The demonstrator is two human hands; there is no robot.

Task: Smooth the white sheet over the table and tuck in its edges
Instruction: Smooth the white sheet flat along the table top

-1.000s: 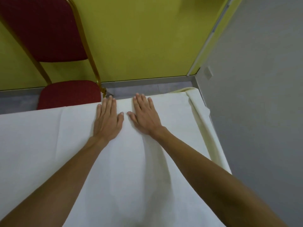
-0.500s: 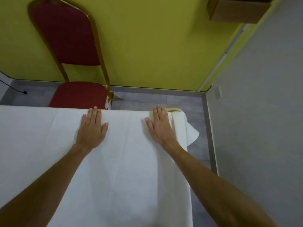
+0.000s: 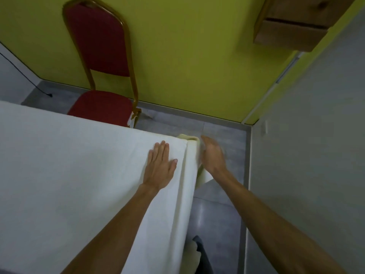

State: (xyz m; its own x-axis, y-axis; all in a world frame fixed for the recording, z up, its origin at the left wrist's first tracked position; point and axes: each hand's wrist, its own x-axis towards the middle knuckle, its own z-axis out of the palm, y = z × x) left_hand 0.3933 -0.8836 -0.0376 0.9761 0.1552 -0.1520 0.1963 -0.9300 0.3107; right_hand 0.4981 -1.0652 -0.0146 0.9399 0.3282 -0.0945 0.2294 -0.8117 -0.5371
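The white sheet covers the table from the left edge of view to its right side, where a cream fold runs along the edge and hangs down. My left hand lies flat on the sheet near the far right corner, fingers straight. My right hand is past the table's right edge, beside the hanging fold, fingers extended and slightly blurred. Whether it touches the fabric I cannot tell.
A red chair with a gold frame stands behind the table against the yellow-green wall. A grey wall runs close along the right, leaving a narrow strip of grey floor. A wooden shelf hangs at upper right.
Both hands have slid right across the sheet. My left hand now lies near the right corner, and my right hand has gone off the top, over the table's right edge.
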